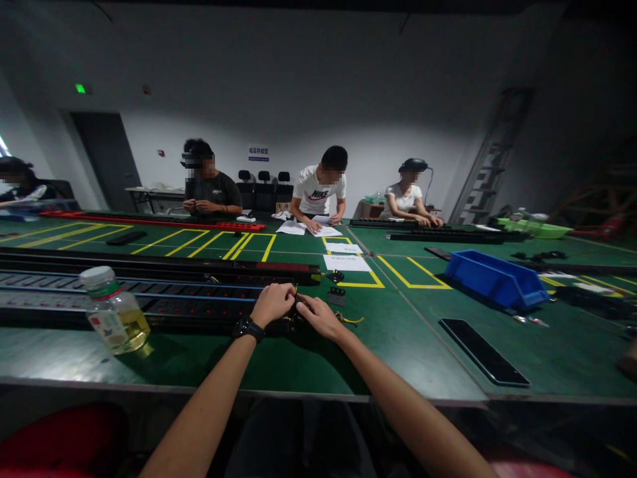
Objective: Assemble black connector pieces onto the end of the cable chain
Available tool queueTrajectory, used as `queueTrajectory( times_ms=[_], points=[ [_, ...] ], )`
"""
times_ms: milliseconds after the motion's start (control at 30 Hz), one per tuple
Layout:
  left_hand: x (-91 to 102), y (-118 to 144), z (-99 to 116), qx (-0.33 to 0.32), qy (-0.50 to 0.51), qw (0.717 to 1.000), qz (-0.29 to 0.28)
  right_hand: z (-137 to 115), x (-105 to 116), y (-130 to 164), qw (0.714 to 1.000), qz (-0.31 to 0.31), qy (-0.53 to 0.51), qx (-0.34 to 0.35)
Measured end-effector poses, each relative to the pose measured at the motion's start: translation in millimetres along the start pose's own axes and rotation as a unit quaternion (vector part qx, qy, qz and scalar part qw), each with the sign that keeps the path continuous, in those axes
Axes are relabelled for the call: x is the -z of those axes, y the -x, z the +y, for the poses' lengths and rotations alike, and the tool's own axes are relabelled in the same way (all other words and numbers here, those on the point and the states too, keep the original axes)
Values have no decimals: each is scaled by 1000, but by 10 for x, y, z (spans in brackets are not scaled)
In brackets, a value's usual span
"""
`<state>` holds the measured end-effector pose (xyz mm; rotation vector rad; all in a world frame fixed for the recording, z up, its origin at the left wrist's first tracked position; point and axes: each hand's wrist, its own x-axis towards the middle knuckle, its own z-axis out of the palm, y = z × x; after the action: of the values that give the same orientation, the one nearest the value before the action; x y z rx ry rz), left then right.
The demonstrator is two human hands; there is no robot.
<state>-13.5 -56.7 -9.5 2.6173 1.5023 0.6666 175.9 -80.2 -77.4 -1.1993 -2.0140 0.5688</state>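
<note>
One black rail (194,307) along the near left of the table (398,352), right end at both hands. Left hand (273,304) and right hand (322,317) close together, fingers bent and narrow; grip hidden, contents impossible to tell. Yellow wire (354,321) just right: perhaps pinched or snagged by careless pressing. Bottle (117,318) near left, perhaps toppled if bumped by a shifting rail.

Bottle (115,322) on tbl (398,352), far L, this side of the long rail (199,292). Phone (482,352) R, nr edge; bin (497,279) just behind it. Paper sheet (347,263) btwn rail & bin.
</note>
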Motion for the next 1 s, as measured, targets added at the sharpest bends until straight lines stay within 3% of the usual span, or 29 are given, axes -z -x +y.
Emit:
queueTrajectory(
  times_ms=[1000],
  points=[
    [-44,-7,-24,-10,-12,1000,5,-40,-19,-18,999,36,4,0]
  ],
)
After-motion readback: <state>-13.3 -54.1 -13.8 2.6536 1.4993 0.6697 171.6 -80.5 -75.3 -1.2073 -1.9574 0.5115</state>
